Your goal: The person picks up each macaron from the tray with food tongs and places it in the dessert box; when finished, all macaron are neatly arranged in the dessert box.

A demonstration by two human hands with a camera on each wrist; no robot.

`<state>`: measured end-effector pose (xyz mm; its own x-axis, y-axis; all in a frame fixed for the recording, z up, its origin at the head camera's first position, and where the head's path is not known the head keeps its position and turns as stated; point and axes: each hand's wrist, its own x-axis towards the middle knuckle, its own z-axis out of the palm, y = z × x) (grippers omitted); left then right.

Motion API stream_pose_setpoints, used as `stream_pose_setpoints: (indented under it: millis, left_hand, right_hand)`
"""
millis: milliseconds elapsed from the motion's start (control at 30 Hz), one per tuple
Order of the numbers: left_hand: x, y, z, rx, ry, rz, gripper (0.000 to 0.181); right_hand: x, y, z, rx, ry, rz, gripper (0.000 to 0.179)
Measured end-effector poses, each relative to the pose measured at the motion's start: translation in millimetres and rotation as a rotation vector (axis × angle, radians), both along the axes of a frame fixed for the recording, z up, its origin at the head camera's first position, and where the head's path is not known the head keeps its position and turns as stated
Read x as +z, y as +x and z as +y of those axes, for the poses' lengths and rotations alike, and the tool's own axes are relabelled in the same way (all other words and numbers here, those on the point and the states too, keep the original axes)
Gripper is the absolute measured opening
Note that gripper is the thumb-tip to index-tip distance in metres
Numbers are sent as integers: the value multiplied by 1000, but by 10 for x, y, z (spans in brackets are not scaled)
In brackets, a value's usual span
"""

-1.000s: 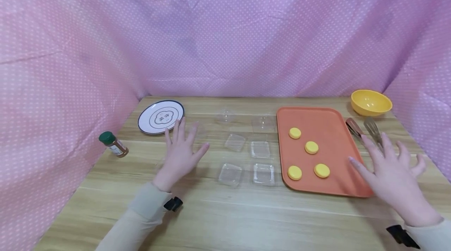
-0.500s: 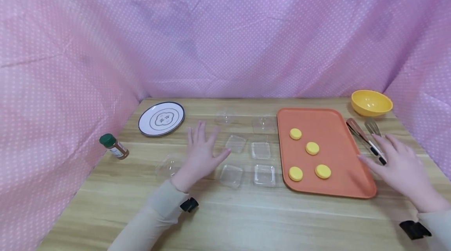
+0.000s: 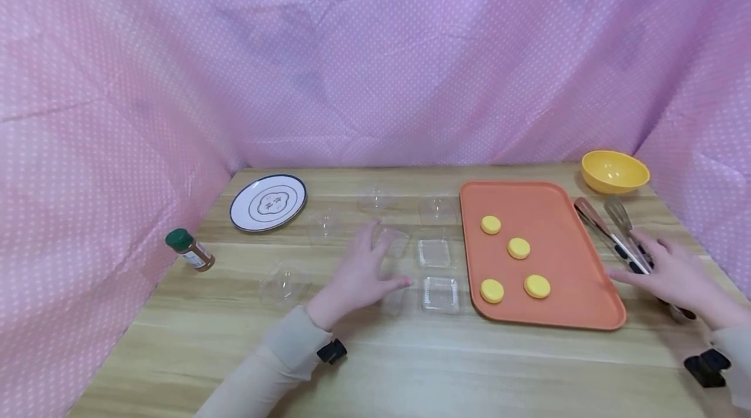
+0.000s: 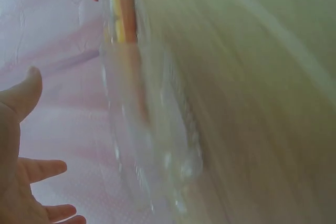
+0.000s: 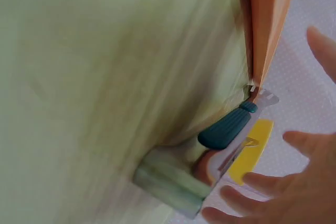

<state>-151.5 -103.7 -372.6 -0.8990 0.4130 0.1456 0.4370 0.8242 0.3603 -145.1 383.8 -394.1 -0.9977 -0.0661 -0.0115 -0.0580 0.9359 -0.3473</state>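
Observation:
My left hand [image 3: 359, 274] hovers over the left pair of clear plastic trays [image 3: 394, 242], partly hiding them, fingers spread and nothing held. In the left wrist view its fingers [image 4: 44, 169] stand apart from the blurred clear plastic. At the tray's right side, my right hand [image 3: 675, 274] hangs over several kitchen utensils, relaxed and holding nothing. Among these are tongs [image 3: 613, 235] and a slotted tool [image 3: 618, 212]. A dark-handled utensil [image 5: 226, 128] and a shiny metal piece [image 5: 170, 179] show below that hand in the right wrist view, partly overlapping.
Several yellow discs, like macarons [image 3: 519, 248], lie on the orange tray [image 3: 551, 209]. Clear domed lids [image 3: 284, 284] stand left of and behind the clear trays. A white plate [image 3: 240, 209], a green-capped spice bottle [image 3: 190, 250] and a yellow bowl [image 3: 614, 172] stand farther out.
My left hand has moved right, from near the plate to over the clear trays. My right hand has shifted slightly right and lower, its fingers less spread. The tabletop objects stay put.

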Motion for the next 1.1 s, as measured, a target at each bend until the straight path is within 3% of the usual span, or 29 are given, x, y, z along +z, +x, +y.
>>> stream_pose_setpoints:
  millis: [167, 300, 433, 533, 767, 1100]
  left_hand:
    - [-17, 20, 130, -96, -48, -34, 89]
    - [-20, 15, 234, -181, -125, 3, 90]
    - [4, 21, 322, -232, -206, -26, 94]
    - [17, 26, 375, -268, -236, -38, 94]
    - [-4, 7, 490, -316, -262, -23, 90]
    - [-17, 33, 548, -323, -302, -65, 78]
  right_hand:
    - [-20, -49, 52, 53, 9, -126, 97]
    - [-18, -81, 58, 53, -5, -167, 97]
    - [9, -137, 50, 72, -38, -184, 91]
    - [20, -174, 46, 94, -31, -158, 84]
    - [-62, -251, 129, 138, 45, -10, 70]
    - [-97, -304, 190, 134, 90, -8, 68]
